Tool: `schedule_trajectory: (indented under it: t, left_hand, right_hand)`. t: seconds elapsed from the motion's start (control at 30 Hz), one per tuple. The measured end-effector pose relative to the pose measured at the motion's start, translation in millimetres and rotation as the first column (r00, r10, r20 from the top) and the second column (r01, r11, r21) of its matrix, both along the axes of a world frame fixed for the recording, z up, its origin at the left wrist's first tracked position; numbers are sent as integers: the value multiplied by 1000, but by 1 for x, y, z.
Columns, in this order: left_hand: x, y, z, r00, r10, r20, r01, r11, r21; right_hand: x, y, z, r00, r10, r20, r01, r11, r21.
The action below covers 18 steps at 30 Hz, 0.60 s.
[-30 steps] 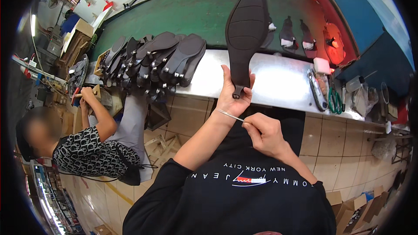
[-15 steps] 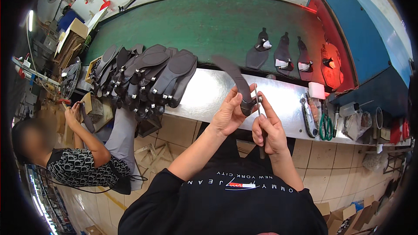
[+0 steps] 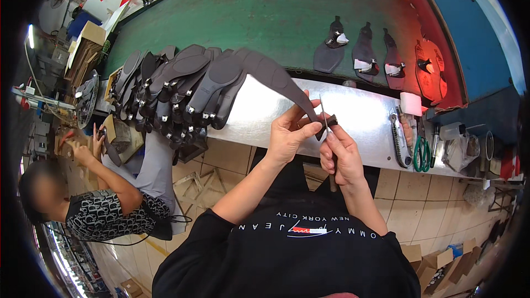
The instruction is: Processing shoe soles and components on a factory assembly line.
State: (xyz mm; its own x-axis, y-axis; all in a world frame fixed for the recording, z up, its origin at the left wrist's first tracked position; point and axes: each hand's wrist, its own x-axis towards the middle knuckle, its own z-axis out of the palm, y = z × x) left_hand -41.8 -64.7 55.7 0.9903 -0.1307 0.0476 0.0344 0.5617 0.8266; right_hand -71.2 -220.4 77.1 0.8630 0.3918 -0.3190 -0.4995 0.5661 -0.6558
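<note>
My left hand (image 3: 291, 135) is closed round the narrow end of a dark grey shoe sole (image 3: 270, 74), whose broad end reaches up and left over the bench toward a pile of similar soles. In my right hand (image 3: 343, 157) is a tool with a thin metal blade (image 3: 323, 113); its brown handle comes out below the fingers. The blade stands upright against the narrow end of the sole, where a small dark piece (image 3: 331, 120) sticks out. My fingers partly cover that spot, so the exact contact is hidden.
Many soles (image 3: 212, 77) lie heaped at left on the metal bench (image 3: 364, 110). Several more sit on the green conveyor belt (image 3: 232, 16), near a red-lit opening. Green-handled scissors (image 3: 422, 153) and a utility knife (image 3: 401, 140) lie at right. Another person (image 3: 110, 204) works at left.
The sole's broad end has swung left and now overlaps the pile. The head view has shifted slightly. Both hands keep their hold, and the blade stays at the sole's narrow end.
</note>
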Motion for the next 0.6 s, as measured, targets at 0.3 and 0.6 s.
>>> schedule_trajectory:
  t: [0.3, 0.6]
  left_hand:
    - [27, 90, 63, 990, 33, 137, -69, 962, 263]
    - [34, 333, 146, 692, 680, 242, -689, 520, 506]
  right_hand:
    - [11, -54, -17, 964, -176, 199, 212, 961, -178]
    - [23, -107, -47, 917, -195, 348, 348, 819, -457]
